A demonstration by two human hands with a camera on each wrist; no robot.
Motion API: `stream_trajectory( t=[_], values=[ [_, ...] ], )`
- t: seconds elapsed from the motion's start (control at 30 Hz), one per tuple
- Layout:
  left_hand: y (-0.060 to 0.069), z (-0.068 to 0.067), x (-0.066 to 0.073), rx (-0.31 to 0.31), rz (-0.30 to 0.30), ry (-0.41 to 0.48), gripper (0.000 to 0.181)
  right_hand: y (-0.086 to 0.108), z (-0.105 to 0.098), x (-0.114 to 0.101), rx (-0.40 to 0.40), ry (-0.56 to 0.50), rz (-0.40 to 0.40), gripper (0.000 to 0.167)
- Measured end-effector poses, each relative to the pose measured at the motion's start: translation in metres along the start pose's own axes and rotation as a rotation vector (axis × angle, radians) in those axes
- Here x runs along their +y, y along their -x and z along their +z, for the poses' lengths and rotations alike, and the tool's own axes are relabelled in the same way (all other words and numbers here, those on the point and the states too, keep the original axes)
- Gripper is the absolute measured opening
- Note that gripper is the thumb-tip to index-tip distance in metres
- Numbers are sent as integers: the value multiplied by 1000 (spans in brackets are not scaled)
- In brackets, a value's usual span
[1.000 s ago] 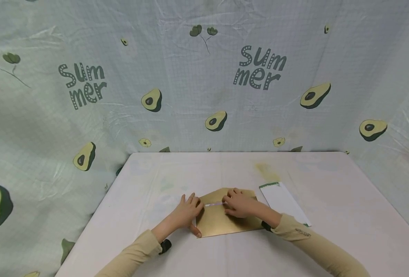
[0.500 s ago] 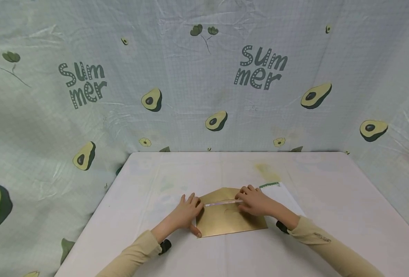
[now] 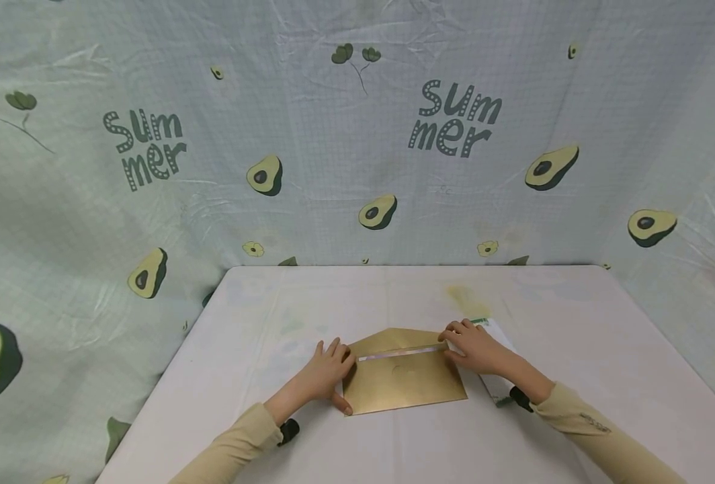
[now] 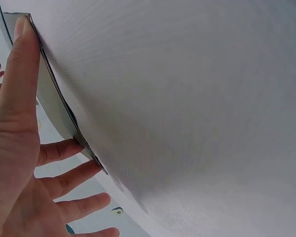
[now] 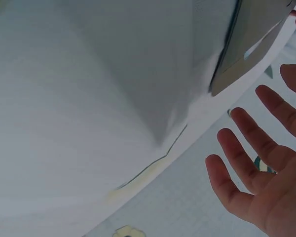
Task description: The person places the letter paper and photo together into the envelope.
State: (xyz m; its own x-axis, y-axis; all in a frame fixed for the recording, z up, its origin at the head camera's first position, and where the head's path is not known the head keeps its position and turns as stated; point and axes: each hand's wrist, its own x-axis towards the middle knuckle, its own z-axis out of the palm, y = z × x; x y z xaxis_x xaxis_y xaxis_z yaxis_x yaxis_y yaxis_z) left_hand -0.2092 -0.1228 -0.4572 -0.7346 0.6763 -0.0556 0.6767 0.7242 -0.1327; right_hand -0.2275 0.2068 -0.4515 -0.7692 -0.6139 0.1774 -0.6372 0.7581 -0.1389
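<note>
Screened-off tabletop [image 3: 315, 299] — avocado-print cloth [image 3: 321, 134] hung behind and beside, room type unclear

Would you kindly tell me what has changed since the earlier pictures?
The right hand moved rightward across the gold envelope to its right edge, uncovering more of the pale strip and hiding more of the white sheet. The left hand and envelope stayed put.

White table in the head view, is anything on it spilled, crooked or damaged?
A yellowish smudge toward the far side of the table stands out against the pale surface; stain or print, I can't tell. The gold envelope lies slightly askew, without obvious damage.
</note>
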Motion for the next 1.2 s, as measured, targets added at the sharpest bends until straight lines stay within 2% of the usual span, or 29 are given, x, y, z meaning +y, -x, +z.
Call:
stream_trajectory(
  t=[0.33, 0.67, 0.97, 1.2],
  values=[
    [1, 2, 0, -6, -5, 4, 99, 12, -7, 20, 44, 59, 72, 23],
    [1, 0, 1, -15, -7, 4, 98, 18, -11, 40, 21, 75, 166, 25],
    [1, 0, 2, -16, -9, 18, 96, 18, -10, 57, 38, 154, 166, 35],
    [1, 2, 1, -14, -12, 8, 98, 14, -2, 70, 79, 228, 120, 42]
  ],
)
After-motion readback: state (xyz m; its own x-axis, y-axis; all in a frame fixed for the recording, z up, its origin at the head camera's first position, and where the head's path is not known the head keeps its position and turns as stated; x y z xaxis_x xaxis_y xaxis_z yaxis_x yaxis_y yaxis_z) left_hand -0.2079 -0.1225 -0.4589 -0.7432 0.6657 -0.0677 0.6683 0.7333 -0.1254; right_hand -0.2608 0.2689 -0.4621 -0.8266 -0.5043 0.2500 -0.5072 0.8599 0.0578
